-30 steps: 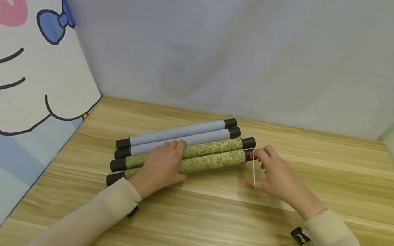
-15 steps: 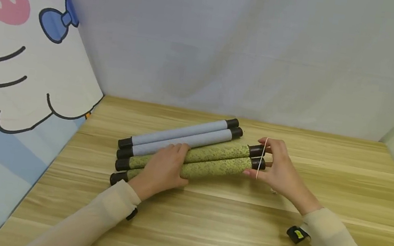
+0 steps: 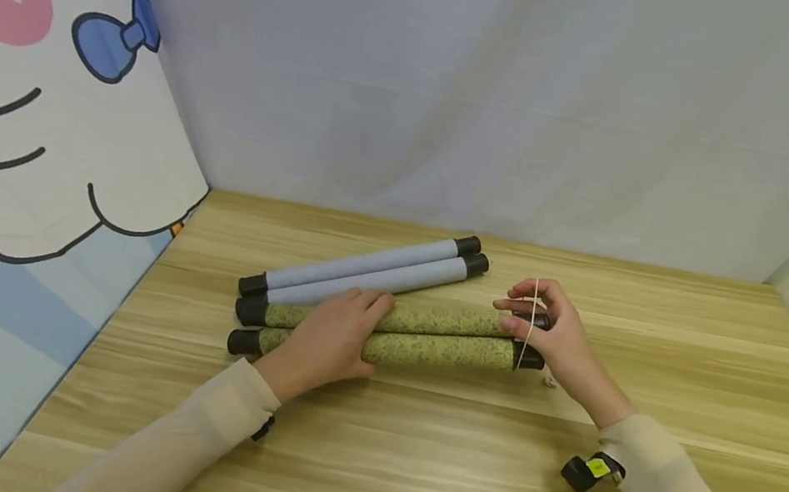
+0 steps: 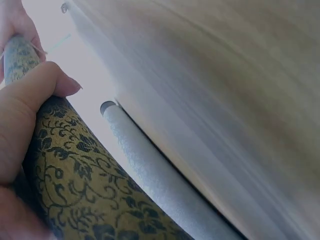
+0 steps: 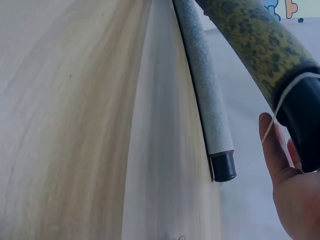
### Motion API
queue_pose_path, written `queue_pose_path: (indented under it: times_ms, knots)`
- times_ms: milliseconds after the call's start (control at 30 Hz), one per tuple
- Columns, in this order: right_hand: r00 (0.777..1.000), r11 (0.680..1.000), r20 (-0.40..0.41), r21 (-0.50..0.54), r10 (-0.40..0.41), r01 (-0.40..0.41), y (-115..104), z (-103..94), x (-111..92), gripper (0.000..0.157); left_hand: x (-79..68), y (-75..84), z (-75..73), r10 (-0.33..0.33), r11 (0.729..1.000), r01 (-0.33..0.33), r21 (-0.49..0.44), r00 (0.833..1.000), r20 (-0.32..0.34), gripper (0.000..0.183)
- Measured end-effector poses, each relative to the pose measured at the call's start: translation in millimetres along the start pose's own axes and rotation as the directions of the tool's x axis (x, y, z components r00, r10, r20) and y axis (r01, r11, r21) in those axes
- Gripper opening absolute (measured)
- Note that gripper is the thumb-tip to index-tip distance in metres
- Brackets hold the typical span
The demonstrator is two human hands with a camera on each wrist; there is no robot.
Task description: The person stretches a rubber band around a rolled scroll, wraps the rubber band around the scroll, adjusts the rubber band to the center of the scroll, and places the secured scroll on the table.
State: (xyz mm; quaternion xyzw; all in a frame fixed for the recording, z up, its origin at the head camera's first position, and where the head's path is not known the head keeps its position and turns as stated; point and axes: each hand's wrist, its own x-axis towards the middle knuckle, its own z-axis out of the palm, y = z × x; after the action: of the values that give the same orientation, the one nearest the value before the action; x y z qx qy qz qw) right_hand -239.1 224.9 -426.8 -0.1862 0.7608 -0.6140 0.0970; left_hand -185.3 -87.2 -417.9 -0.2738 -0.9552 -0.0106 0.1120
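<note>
1. Two yellow patterned scrolls, side by side above the wooden table, are gripped mid-length by the left hand.
2. A white band, looped around their right black ends, is held stretched by the right hand's fingers.
3. Two pale blue scrolls are seen lying behind.

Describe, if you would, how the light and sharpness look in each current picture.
Head view: soft, even light, a faint shadow on the tabletop below the patterned rolls, whose print looks smudgy; left wrist view: the backdrop nearly bleached white, the print crisp on the near roll, the tabletop's grain soft; right wrist view: a pale sheen streaking the tabletop.
</note>
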Motion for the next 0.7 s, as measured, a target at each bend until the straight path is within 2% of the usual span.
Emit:
queue_pose_path:
  times_ms: [100,233,300,367,467,567,700]
  knots:
    - [1.0,0.999,0.026,0.051,-0.016,0.015,0.3,-1.3,0.4,0.034,0.6,-1.0,-1.8,0.027,0.999,-0.027,0.027,1.0,0.01,0.091]
    - [0.999,0.987,0.005,0.153,-0.046,0.045,1.0,-2.6,0.4,0.017,0.9,-3.1,-5.8,0.024,1.0,-0.024,0.013,1.0,0.013,0.087]
    - [0.998,0.98,-0.012,0.188,-0.062,0.064,-0.2,-3.7,-0.3,0.015,0.6,-4.4,-8.2,0.016,1.0,-0.016,0.004,1.0,0.007,0.085]
    - [0.997,0.982,-0.034,0.176,-0.068,0.073,-3.0,-5.3,-1.9,0.014,0.5,-5.9,-8.5,0.014,1.0,-0.014,0.01,1.0,0.0,0.083]
    - [0.993,0.989,-0.085,0.116,-0.084,0.093,-6.1,-7.8,-3.9,0.007,-0.2,-6.7,-8.1,0.014,1.0,-0.014,0.024,1.0,0.006,0.084]
    - [0.98,0.993,-0.16,0.008,-0.116,0.119,-7.5,-9.8,-5.3,0.006,-1.6,-7.1,-7.8,0.02,0.999,-0.021,0.033,1.0,0.017,0.084]
    - [0.963,0.977,-0.216,-0.173,-0.163,0.127,-7.2,-12.0,-8.3,0.004,-3.6,-7.9,-10.2,0.02,0.999,-0.021,0.032,0.999,0.034,0.085]
